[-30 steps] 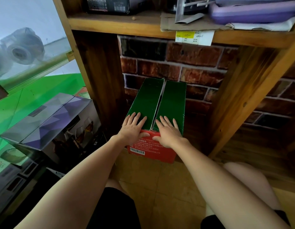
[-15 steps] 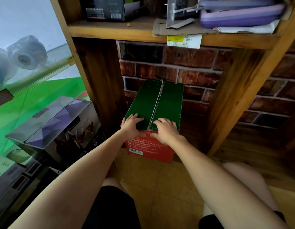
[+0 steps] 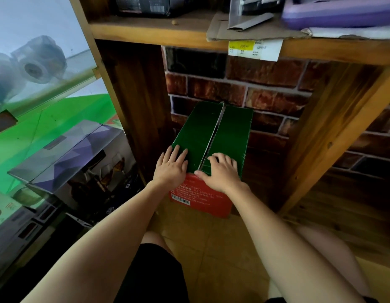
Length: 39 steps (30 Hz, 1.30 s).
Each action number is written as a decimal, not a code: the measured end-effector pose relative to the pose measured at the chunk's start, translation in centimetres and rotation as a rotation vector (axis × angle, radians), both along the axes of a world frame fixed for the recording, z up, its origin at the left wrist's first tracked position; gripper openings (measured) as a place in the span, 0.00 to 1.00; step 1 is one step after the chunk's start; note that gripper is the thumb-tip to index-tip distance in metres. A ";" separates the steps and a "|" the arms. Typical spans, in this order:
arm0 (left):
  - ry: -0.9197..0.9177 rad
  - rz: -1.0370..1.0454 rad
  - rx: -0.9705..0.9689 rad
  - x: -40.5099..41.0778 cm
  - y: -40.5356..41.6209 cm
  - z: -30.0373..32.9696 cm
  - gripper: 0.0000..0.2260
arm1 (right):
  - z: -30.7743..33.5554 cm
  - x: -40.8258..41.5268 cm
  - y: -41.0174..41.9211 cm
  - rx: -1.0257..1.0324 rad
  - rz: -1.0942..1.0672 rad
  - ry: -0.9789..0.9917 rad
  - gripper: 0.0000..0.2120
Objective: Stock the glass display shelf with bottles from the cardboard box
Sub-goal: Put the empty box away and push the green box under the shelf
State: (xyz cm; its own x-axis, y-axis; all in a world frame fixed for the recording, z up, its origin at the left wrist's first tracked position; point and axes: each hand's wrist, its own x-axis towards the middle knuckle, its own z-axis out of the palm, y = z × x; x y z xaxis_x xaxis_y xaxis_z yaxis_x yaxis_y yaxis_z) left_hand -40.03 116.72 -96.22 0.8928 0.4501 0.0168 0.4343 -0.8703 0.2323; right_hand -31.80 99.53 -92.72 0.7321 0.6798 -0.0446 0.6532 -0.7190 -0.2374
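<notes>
A cardboard box (image 3: pixel 224 130) with a green top and a red front stands on the floor under a wooden shelf, against a brick wall. Its two top flaps are closed and meet at a centre seam that gapes slightly. My left hand (image 3: pixel 171 169) lies flat on the left flap with straight fingers. My right hand (image 3: pixel 221 172) sits on the right flap near the front edge; its fingers curl into the seam and its thumb lies along the flap's corner. The glass display shelf (image 3: pixel 47 114) is at the left. No bottle shows.
Behind the glass stands a grey and purple carton (image 3: pixel 65 154) with wine glasses pictured on it. A wooden shelf board (image 3: pixel 159 33) overhangs the box, holding a dark carton, cardboard and a purple case (image 3: pixel 338 14). Wooden uprights flank the box. My knees are near the tiled floor.
Both hands slid back toward the box's front edge. My right hand's fingers went from flat to curled at the seam, and the seam has lifted a little.
</notes>
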 end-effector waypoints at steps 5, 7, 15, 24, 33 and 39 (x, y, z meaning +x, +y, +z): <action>-0.120 0.082 0.065 0.5 -0.9 0.5 0.22 | -0.8 0.2 -0.4 0.104 0.012 -0.017 0.31; -0.116 0.095 0.081 1.5 -1.3 1.3 0.20 | -0.7 0.8 -0.6 0.135 -0.004 -0.037 0.26; -0.183 -0.020 0.125 3.1 -0.5 -0.2 0.22 | -1.8 2.2 0.1 0.065 0.002 -0.138 0.24; -0.276 0.017 0.166 2.7 -1.0 -0.4 0.22 | -2.0 2.1 0.5 0.017 -0.026 -0.180 0.26; -0.326 0.033 0.184 2.6 -1.3 -0.6 0.22 | -1.6 1.7 0.6 -0.017 -0.025 -0.179 0.25; -0.442 0.086 0.145 3.0 -1.4 -0.9 0.21 | -2.2 0.9 0.8 0.017 -0.091 -0.207 0.36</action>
State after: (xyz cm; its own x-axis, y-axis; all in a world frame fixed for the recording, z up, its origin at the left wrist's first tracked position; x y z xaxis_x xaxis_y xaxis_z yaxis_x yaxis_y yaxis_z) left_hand -37.06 115.34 -97.16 0.7456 0.4872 0.4547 0.3935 -0.8725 0.2897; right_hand -30.91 100.36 -94.91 0.7827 0.6100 0.1236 0.6219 -0.7742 -0.1177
